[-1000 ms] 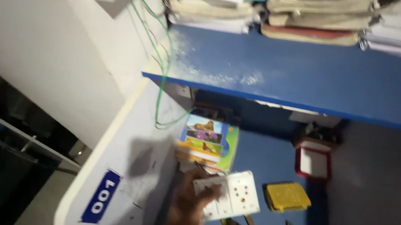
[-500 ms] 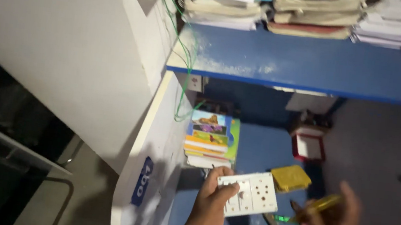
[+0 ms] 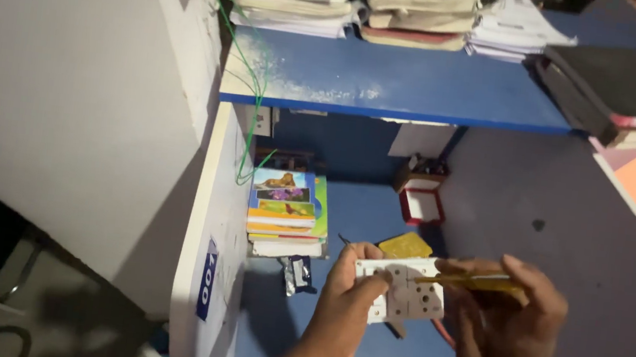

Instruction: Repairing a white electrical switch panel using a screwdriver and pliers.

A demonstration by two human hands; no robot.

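Note:
My left hand (image 3: pixel 344 309) grips a white switch-and-socket plate (image 3: pixel 410 294) by its left end and holds it face up over the blue lower shelf (image 3: pixel 366 208). My right hand (image 3: pixel 509 336) holds a thin yellow-handled screwdriver (image 3: pixel 474 282), laid across the plate's upper right part with its tip pointing left. Both hands are low in the view, close together.
A stack of colourful picture books (image 3: pixel 286 211) lies on the lower shelf, with a small dark packet (image 3: pixel 297 273) in front of it, a yellow pad (image 3: pixel 406 245) and a red-and-white box (image 3: pixel 420 204) behind. Piled books and papers (image 3: pixel 370 1) fill the upper blue shelf. A green wire (image 3: pixel 253 83) hangs along the white side panel (image 3: pixel 222 215).
The view shifted right and down. My right hand came up from the lower right and brought the screwdriver onto the plate, which my left hand keeps holding.

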